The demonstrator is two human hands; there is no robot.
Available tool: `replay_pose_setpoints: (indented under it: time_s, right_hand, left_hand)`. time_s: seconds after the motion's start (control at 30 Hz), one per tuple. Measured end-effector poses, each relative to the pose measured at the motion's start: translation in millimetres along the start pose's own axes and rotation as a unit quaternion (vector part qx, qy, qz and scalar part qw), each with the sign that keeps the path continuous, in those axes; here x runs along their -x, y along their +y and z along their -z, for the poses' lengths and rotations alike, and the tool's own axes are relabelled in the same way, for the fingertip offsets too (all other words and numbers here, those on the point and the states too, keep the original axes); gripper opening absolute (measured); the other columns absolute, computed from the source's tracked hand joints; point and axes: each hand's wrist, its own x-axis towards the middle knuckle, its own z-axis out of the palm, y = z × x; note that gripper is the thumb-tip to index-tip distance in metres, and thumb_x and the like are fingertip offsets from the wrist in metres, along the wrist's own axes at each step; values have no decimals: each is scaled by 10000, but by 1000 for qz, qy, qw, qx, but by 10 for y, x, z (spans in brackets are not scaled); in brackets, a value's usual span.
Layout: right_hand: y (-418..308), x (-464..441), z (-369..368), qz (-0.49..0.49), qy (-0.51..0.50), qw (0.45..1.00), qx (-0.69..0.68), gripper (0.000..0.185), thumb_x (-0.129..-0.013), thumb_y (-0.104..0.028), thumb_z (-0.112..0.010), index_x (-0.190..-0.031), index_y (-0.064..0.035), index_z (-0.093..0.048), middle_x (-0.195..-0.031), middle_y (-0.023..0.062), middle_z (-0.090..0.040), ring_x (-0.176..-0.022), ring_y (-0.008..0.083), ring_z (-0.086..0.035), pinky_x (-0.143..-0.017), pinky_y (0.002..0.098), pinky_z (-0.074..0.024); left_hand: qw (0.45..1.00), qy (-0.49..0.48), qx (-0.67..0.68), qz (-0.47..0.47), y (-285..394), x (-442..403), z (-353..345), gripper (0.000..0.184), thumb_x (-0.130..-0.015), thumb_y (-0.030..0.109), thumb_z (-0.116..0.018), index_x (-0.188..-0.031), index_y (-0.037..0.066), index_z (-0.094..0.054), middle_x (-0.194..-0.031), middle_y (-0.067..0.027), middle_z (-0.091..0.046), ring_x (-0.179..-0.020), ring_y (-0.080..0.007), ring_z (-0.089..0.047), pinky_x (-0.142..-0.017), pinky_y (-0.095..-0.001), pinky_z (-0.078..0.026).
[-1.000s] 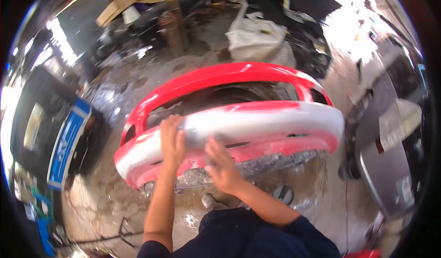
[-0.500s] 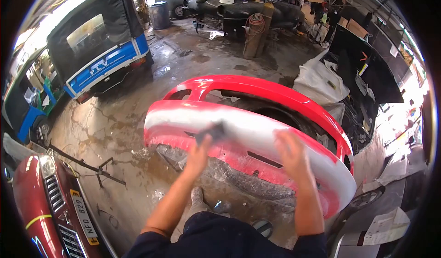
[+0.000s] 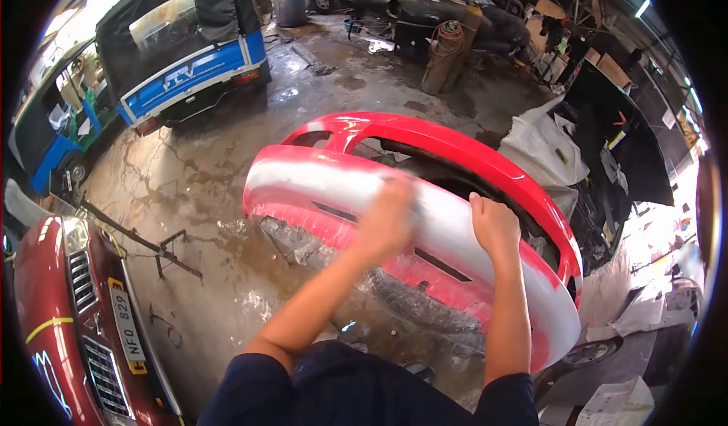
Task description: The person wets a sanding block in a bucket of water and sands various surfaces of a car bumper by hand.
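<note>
The bumper [image 3: 334, 174], red with whitish sanded areas, lies slantwise in front of me. My left hand [image 3: 388, 217], blurred by motion, is closed over its whitish middle. A dark edge of a pad [image 3: 415, 204] shows beside those fingers; most of the pad is hidden. Farther right, my right hand [image 3: 497, 229] is bent over the upper edge of the whitish band, thumb pointing up and fingers curled against the bumper. Below the bumper's lower edge is a grey, dusty support [image 3: 402, 301].
A dark red vehicle [image 3: 49, 297] stands at lower left, near a black metal stand [image 3: 144, 240]. Behind it is a blue and black vehicle [image 3: 189, 77]. A rusty cylinder [image 3: 447, 62] stands at the back; a white sack [image 3: 542, 149] and dark panels [image 3: 622, 138] are at right.
My left hand has moved right along the bumper, towards my right hand. My right hand, earlier blurred with spread fingers, now bends over the edge. The view has swung from its earlier angle.
</note>
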Motion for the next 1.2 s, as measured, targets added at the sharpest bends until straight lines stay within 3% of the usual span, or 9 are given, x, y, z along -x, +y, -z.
replay_pose_setpoints:
  time_s: [0.03, 0.17, 0.27, 0.3, 0.5, 0.77, 0.9, 1.1, 1.2]
  right_hand:
    - [7, -10, -23, 3, 3, 1000, 3, 593, -1068, -450, -335, -956, -42, -751, -939, 259, -725, -926, 477, -690, -873, 569, -523]
    - [-3, -65, -71, -3, 7, 1000, 25, 571, -1065, -445, -355, -948, -47, -748, -922, 259, -720, -910, 477, -685, -859, 568, -519]
    - [-102, -21, 4, -3, 15, 1000, 22, 568, -1067, -446, -355, -947, -51, -745, -925, 266, -714, -898, 485, -678, -843, 572, -515]
    - [-94, -30, 0, -5, 17, 1000, 10, 536, -1057, -448, -406, -965, -41, -743, -926, 284, -697, -917, 499, -664, -841, 588, -496]
    - [-96, -30, -30, -9, 20, 1000, 17, 541, -1060, -433, -400, -946, -27, -739, -910, 281, -701, -899, 499, -665, -829, 582, -499]
    - [-201, -20, 5, -30, 3, 1000, 5, 561, -1058, -426, -379, -947, -1, -728, -948, 298, -691, -928, 507, -655, -851, 585, -482]
    - [-182, -11, -7, -25, 12, 999, 20, 562, -1056, -428, -381, -948, 1, -727, -948, 300, -689, -927, 512, -652, -846, 586, -479]
    - [-191, -21, -34, -40, 12, 999, 13, 568, -1056, -431, -382, -938, 7, -725, -931, 302, -687, -914, 519, -647, -839, 594, -474]
    - [-184, -20, -38, -28, 15, 999, 7, 566, -1056, -429, -383, -940, 7, -724, -930, 303, -687, -908, 521, -646, -837, 595, -473]
  left_hand:
    - [990, 15, 34, 139, -352, 1, 222, 609, -974, 192, -517, -1517, -49, -385, -1562, -283, -406, -1500, -408, -329, -1257, -468, -233]
    - [957, 175, 54, 224, -1047, 61, 206, 622, -969, 152, -519, -1525, -74, -355, -1583, -291, -370, -1507, -427, -301, -1266, -464, -199]
    - [985, 141, 55, 78, -76, 66, -17, 636, -949, 151, -551, -1505, -93, -361, -1561, -365, -333, -1487, -514, -276, -1239, -572, -200]
    - [993, 95, 55, 44, 13, 174, -35, 685, -1000, 247, -527, -1565, -59, -291, -1616, -327, -279, -1532, -454, -234, -1260, -535, -170]
    - [931, 217, 65, 287, -1928, 217, 351, 531, -1027, 159, -439, -1518, -39, -391, -1592, -307, -342, -1514, -429, -283, -1267, -465, -188]
    - [986, 116, 89, 80, -572, 266, -31, 599, -1024, 207, -486, -1549, -45, -345, -1635, -286, -275, -1540, -439, -214, -1271, -501, -147]
    - [892, 285, 92, 340, -1971, 193, 105, 657, -1058, 261, -464, -1579, -69, -238, -1648, -301, -223, -1548, -443, -174, -1282, -493, -101]
    - [940, 253, 105, 205, -281, 331, -578, 723, -1083, 287, -404, -1612, -68, -63, -1692, -289, 4, -1573, -446, 12, -1278, -508, -13]
    - [933, 227, 160, 228, -409, 443, -500, 707, -1088, 283, -393, -1614, -65, -74, -1692, -290, 6, -1581, -416, 14, -1281, -481, -10]
